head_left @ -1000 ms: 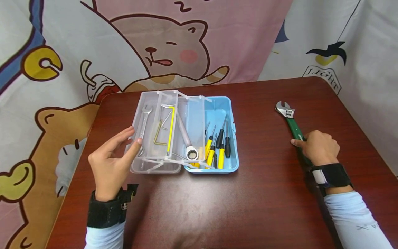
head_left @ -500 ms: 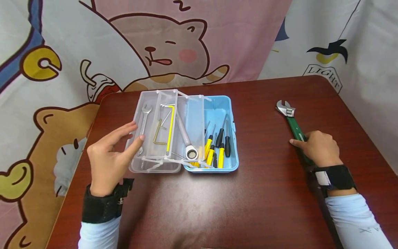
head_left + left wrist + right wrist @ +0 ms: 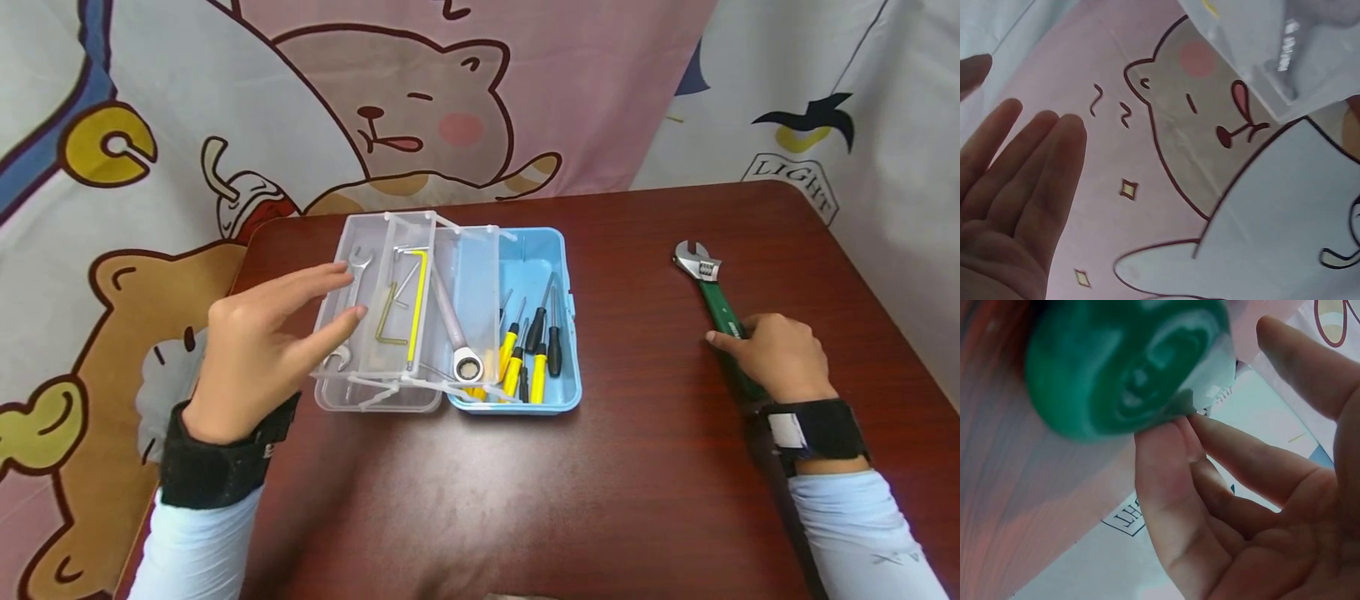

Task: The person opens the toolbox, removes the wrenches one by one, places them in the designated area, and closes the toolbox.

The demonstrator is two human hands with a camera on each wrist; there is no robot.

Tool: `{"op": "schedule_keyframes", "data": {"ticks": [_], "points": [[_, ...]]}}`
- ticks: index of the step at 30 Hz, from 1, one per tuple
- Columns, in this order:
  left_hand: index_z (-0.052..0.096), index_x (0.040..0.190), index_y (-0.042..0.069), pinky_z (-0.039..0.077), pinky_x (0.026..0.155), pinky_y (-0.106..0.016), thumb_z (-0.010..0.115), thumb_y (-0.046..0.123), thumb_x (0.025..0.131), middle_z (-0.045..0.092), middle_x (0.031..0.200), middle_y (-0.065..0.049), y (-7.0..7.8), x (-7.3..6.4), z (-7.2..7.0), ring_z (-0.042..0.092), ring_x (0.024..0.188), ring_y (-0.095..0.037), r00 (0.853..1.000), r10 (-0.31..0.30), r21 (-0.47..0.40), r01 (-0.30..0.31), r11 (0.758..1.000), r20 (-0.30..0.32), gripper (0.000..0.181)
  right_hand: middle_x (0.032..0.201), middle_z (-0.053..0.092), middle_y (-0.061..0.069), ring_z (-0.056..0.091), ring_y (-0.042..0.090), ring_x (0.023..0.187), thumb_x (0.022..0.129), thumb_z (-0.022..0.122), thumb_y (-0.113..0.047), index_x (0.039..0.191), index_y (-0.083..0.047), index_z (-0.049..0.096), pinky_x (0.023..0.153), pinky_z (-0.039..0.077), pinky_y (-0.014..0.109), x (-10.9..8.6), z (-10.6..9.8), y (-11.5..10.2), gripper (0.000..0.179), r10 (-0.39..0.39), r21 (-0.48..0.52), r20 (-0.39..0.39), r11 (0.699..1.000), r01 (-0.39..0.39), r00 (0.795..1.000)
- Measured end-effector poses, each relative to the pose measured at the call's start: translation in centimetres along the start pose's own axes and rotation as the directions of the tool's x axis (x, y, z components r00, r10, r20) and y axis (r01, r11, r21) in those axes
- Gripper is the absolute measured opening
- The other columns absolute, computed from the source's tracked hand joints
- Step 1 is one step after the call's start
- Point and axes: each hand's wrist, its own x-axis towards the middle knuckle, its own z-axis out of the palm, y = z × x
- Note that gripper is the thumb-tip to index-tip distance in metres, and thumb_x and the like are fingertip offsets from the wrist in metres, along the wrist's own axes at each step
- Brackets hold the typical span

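Observation:
My left hand [image 3: 258, 346] hovers by the left side of the toolbox, its fingers straight and its thumb apart; the left wrist view shows the bare palm [image 3: 1007, 250]. Clear trays [image 3: 375, 357] fold out leftward from the light-blue box [image 3: 525, 250]. They carry an open-end wrench [image 3: 360, 271], several hex keys [image 3: 417, 312] and a ratchet wrench [image 3: 453, 325]. Screwdrivers [image 3: 540, 375] lie in the box. On the right, my right hand [image 3: 783, 354] holds the green handle of an adjustable wrench [image 3: 722, 308]. Up close, its fingertips touch the handle end [image 3: 1085, 381]; the thumb stands apart.
A dark red-brown table [image 3: 480, 500] lies under everything. Behind it hangs a printed cloth [image 3: 570, 83] with cartoon animals, reaching down along both sides. A pale object peeks in at the table's front edge [image 3: 521, 597].
My left hand has tilted further right, its fingertips rising over the clear tray while the wrist shifts left. The right hand and the wrench keep their place. The head view has shifted slightly.

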Motion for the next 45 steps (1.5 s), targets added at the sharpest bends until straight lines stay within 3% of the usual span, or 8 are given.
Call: {"op": "schedule_keyframes", "data": {"ticks": [1, 3, 8, 14, 21, 36, 39, 45], "points": [[0.078, 0.114, 0.001, 0.044, 0.078, -0.009, 0.087, 0.011, 0.079, 0.076, 0.114, -0.014, 0.1, 0.3, 0.0, 0.075, 0.095, -0.032, 0.999, 0.032, 0.003, -0.032, 0.999, 0.024, 0.038, 0.070, 0.050, 0.014, 0.049, 0.029, 0.062, 0.096, 0.072, -0.044, 0.101, 0.014, 0.064, 0.050, 0.033, 0.036, 0.0, 0.0, 0.0, 0.058, -0.002, 0.000, -0.001, 1.000, 0.002, 1.000], [0.078, 0.115, 0.000, 0.053, 0.083, -0.019, 0.087, 0.011, 0.079, 0.076, 0.114, -0.015, 0.4, 1.0, 0.1, 0.075, 0.096, -0.032, 0.993, 0.086, -0.007, -0.086, 0.996, 0.078, 0.039, 0.069, 0.049, 0.013, 0.048, 0.029, 0.062, 0.096, 0.072, -0.044, 0.100, 0.012, 0.064, 0.050, 0.033, 0.036, -0.1, 0.1, 0.0, 0.057, -0.003, -0.001, 0.000, 1.000, 0.003, 1.000], [0.075, 0.118, -0.003, 0.060, 0.083, -0.050, 0.088, 0.010, 0.081, 0.076, 0.113, -0.017, 1.3, 2.1, 0.8, 0.075, 0.102, -0.032, 0.960, 0.164, -0.049, -0.157, 0.986, 0.229, 0.042, 0.071, 0.050, 0.014, 0.049, 0.030, 0.062, 0.096, 0.071, -0.046, 0.104, 0.013, 0.064, 0.049, 0.034, 0.036, -0.1, 0.0, -0.1, 0.060, 0.003, 0.001, -0.002, 1.000, -0.003, 1.000], [0.075, 0.117, -0.001, 0.061, 0.079, -0.047, 0.085, 0.013, 0.085, 0.077, 0.109, -0.014, 2.2, 3.1, 2.2, 0.075, 0.099, -0.029, 0.901, 0.217, -0.033, -0.221, 0.975, 0.376, 0.036, 0.074, 0.052, 0.018, 0.050, 0.031, 0.064, 0.096, 0.071, -0.046, 0.109, 0.016, 0.062, 0.049, 0.036, 0.036, -0.1, -0.1, -0.3, 0.063, 0.010, 0.001, -0.010, 1.000, -0.010, 1.000], [0.076, 0.118, 0.001, 0.062, 0.080, -0.044, 0.083, 0.019, 0.089, 0.076, 0.115, -0.014, 2.6, 4.4, 3.4, 0.075, 0.098, -0.028, 0.840, 0.185, -0.019, -0.204, 0.979, 0.511, 0.034, 0.079, 0.054, 0.021, 0.052, 0.033, 0.066, 0.096, 0.070, -0.047, 0.114, 0.016, 0.061, 0.050, 0.036, 0.036, -0.2, 0.0, -0.2, 0.066, 0.014, 0.005, -0.024, 1.000, -0.014, 1.000], [0.077, 0.115, 0.001, 0.061, 0.078, -0.039, 0.083, 0.016, 0.089, 0.077, 0.107, -0.011, 2.6, 6.2, 5.9, 0.073, 0.090, -0.025, 0.722, 0.122, 0.030, -0.194, 0.981, 0.681, 0.031, 0.097, 0.054, 0.031, 0.054, 0.039, 0.076, 0.097, 0.069, -0.050, 0.128, 0.021, 0.053, 0.052, 0.041, 0.037, -0.4, 0.3, -0.1, 0.079, 0.012, 0.035, -0.028, 0.999, -0.011, 1.000], [0.077, 0.114, 0.001, 0.061, 0.079, -0.040, 0.083, 0.015, 0.089, 0.077, 0.106, -0.011, 2.4, 6.5, 6.2, 0.073, 0.091, -0.025, 0.708, 0.119, 0.044, -0.208, 0.977, 0.696, 0.029, 0.104, 0.054, 0.034, 0.054, 0.042, 0.080, 0.097, 0.067, -0.052, 0.132, 0.022, 0.051, 0.056, 0.045, 0.041, -0.4, 0.3, -0.1, 0.083, 0.024, 0.043, -0.024, 0.999, -0.023, 0.999], [0.078, 0.113, 0.002, 0.061, 0.080, -0.042, 0.082, 0.015, 0.089, 0.078, 0.105, -0.010, 2.1, 6.7, 6.9, 0.074, 0.092, -0.026, 0.703, 0.140, 0.053, -0.246, 0.968, 0.697, 0.027, 0.106, 0.053, 0.036, 0.053, 0.043, 0.083, 0.097, 0.066, -0.053, 0.134, 0.022, 0.048, 0.058, 0.046, 0.043, -0.4, 0.3, 0.0, 0.086, 0.039, 0.040, -0.020, 0.998, -0.038, 0.999]]}}
